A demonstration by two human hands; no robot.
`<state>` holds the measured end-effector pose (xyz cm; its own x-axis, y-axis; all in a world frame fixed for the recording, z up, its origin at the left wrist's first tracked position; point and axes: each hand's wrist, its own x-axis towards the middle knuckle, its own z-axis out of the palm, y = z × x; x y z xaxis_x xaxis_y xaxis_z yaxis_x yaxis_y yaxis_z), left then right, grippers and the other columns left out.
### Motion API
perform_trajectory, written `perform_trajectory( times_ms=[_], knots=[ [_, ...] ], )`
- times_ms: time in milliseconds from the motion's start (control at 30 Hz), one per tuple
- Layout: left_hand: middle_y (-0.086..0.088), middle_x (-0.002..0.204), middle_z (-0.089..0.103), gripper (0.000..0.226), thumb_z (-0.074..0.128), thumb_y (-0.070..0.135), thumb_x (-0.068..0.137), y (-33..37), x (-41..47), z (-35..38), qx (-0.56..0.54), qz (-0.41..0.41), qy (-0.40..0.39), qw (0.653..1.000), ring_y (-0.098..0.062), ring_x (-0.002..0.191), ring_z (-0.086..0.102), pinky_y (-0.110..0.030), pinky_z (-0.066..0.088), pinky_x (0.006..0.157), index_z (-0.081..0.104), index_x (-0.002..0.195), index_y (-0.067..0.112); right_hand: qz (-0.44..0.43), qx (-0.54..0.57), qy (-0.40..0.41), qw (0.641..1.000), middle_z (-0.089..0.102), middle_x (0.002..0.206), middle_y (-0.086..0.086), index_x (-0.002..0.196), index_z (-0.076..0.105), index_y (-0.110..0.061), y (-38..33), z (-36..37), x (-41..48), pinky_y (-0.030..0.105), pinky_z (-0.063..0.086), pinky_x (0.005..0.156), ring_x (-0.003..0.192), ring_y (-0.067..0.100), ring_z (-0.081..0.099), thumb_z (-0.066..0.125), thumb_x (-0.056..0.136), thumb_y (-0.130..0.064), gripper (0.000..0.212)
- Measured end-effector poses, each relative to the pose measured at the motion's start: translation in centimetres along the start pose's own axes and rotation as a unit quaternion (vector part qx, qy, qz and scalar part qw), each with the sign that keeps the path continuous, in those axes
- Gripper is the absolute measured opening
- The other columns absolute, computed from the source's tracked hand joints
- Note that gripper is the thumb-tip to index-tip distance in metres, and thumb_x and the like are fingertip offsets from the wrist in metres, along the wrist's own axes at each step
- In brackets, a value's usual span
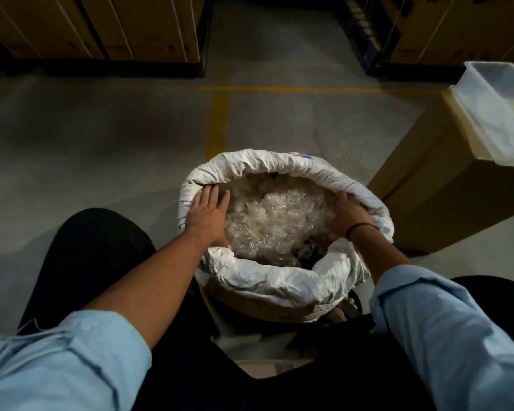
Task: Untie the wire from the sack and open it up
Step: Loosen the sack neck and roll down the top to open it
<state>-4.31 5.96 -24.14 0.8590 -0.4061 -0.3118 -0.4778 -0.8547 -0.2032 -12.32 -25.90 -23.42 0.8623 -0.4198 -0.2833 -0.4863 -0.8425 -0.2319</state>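
Observation:
A white woven sack [279,281] stands on the floor between my knees. Its mouth is wide open and the rim is rolled down into a thick cuff. Inside lies a heap of clear, shiny plastic pieces [276,215]. My left hand [209,213] lies flat with fingers spread along the inner left side of the rim. My right hand [346,216] reaches into the right side, its fingers curled against the inner wall under the cuff. No wire is visible anywhere on the sack.
A tall cardboard box [445,197] stands to the right with a clear plastic tray [496,114] on top. Cardboard boxes [101,28] on dark pallets line the back. Yellow lines [218,120] mark the grey concrete floor.

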Motion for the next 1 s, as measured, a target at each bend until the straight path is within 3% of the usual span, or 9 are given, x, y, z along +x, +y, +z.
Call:
perform_trajectory(
  times_ms=[67, 133, 233, 300, 433, 600, 800, 900, 1000],
  knots=[
    [-0.019, 0.166, -0.002, 0.127, 0.077, 0.065, 0.068, 0.5, 0.2, -0.3, -0.047, 0.012, -0.002, 0.999, -0.038, 0.153, -0.004, -0.048, 0.003, 0.124, 0.001, 0.16, 0.022, -0.008, -0.018, -0.015, 1.0, 0.034, 0.153, 0.02, 0.152, 0.014, -0.013, -0.7, 0.1, 0.0, 0.047, 0.034, 0.114, 0.139, 0.037, 0.037, 0.068, 0.08, -0.035, 0.092],
    [-0.015, 0.162, 0.02, 0.109, 0.074, 0.06, 0.072, 0.9, 0.5, -1.6, -0.102, 0.007, 0.025, 0.994, -0.036, 0.149, 0.018, -0.047, 0.019, 0.121, 0.017, 0.158, 0.025, -0.022, -0.035, -0.009, 0.999, 0.043, 0.148, 0.02, 0.151, 0.019, -0.013, -1.7, 0.0, -0.2, 0.046, 0.038, 0.111, 0.135, 0.035, 0.043, 0.067, 0.079, -0.034, 0.089],
    [-0.009, 0.144, 0.053, 0.087, 0.073, 0.054, 0.077, 1.0, 0.8, -4.3, -0.194, 0.002, 0.047, 0.98, -0.031, 0.13, 0.051, -0.044, 0.046, 0.103, 0.036, 0.15, 0.024, -0.078, -0.044, 0.001, 0.996, 0.058, 0.134, 0.014, 0.146, 0.034, -0.018, -4.1, -1.3, -0.8, 0.042, 0.046, 0.103, 0.121, 0.031, 0.056, 0.065, 0.08, -0.035, 0.076],
    [-0.006, 0.136, 0.06, 0.078, 0.072, 0.053, 0.079, 1.2, 0.7, -6.0, -0.224, 0.012, 0.046, 0.973, -0.029, 0.122, 0.059, -0.042, 0.052, 0.094, 0.044, 0.146, 0.025, -0.131, -0.047, -0.009, 0.99, 0.058, 0.133, 0.013, 0.146, 0.037, -0.02, -5.9, -2.5, -1.4, 0.041, 0.046, 0.102, 0.12, 0.029, 0.056, 0.066, 0.083, -0.038, 0.072],
    [0.0, 0.137, 0.06, 0.07, 0.072, 0.058, 0.081, 1.5, 0.3, -9.2, -0.187, 0.06, 0.026, 0.98, -0.025, 0.121, 0.059, -0.04, 0.052, 0.094, 0.049, 0.142, 0.031, -0.22, -0.031, 0.001, 0.975, 0.054, 0.137, 0.009, 0.141, 0.043, -0.02, -8.6, -5.8, -3.0, 0.04, 0.044, 0.104, 0.124, 0.027, 0.053, 0.065, 0.085, -0.045, 0.065],
    [0.002, 0.141, 0.057, 0.073, 0.073, 0.057, 0.082, -0.7, 1.1, -11.4, -0.254, 0.147, -0.062, 0.954, -0.02, 0.121, 0.057, -0.032, 0.046, 0.097, 0.049, 0.144, 0.029, -0.29, -0.1, -0.06, 0.95, 0.055, 0.137, 0.004, 0.141, 0.046, -0.026, -10.1, -7.9, -4.3, 0.039, 0.043, 0.105, 0.125, 0.025, 0.053, 0.066, 0.084, -0.047, 0.064],
    [-0.002, 0.14, 0.058, 0.071, 0.074, 0.05, 0.084, -1.9, 4.6, -9.6, -0.318, 0.11, -0.048, 0.941, -0.019, 0.123, 0.057, -0.027, 0.044, 0.094, 0.048, 0.145, 0.025, -0.212, -0.124, -0.143, 0.959, 0.051, 0.143, 0.002, 0.142, 0.045, -0.023, -10.0, -4.9, -0.6, 0.038, 0.039, 0.109, 0.132, 0.024, 0.047, 0.069, 0.084, -0.048, 0.068],
    [-0.002, 0.146, 0.055, 0.075, 0.073, 0.047, 0.086, -2.1, 6.0, -9.0, -0.342, 0.104, -0.048, 0.933, -0.02, 0.129, 0.055, -0.028, 0.044, 0.097, 0.041, 0.151, 0.027, -0.208, -0.129, -0.129, 0.961, 0.05, 0.145, 0.004, 0.144, 0.044, -0.024, -10.6, -3.6, 1.8, 0.041, 0.039, 0.109, 0.131, 0.026, 0.048, 0.069, 0.083, -0.048, 0.07],
    [-0.005, 0.156, 0.042, 0.089, 0.072, 0.049, 0.086, -2.6, 6.8, -8.5, -0.302, 0.1, -0.016, 0.948, -0.025, 0.138, 0.047, -0.033, 0.04, 0.106, 0.023, 0.158, 0.028, -0.198, -0.15, -0.105, 0.963, 0.052, 0.142, 0.007, 0.143, 0.044, -0.019, -10.4, -3.1, 4.0, 0.04, 0.039, 0.109, 0.13, 0.027, 0.048, 0.07, 0.082, -0.045, 0.071]
  ],
)
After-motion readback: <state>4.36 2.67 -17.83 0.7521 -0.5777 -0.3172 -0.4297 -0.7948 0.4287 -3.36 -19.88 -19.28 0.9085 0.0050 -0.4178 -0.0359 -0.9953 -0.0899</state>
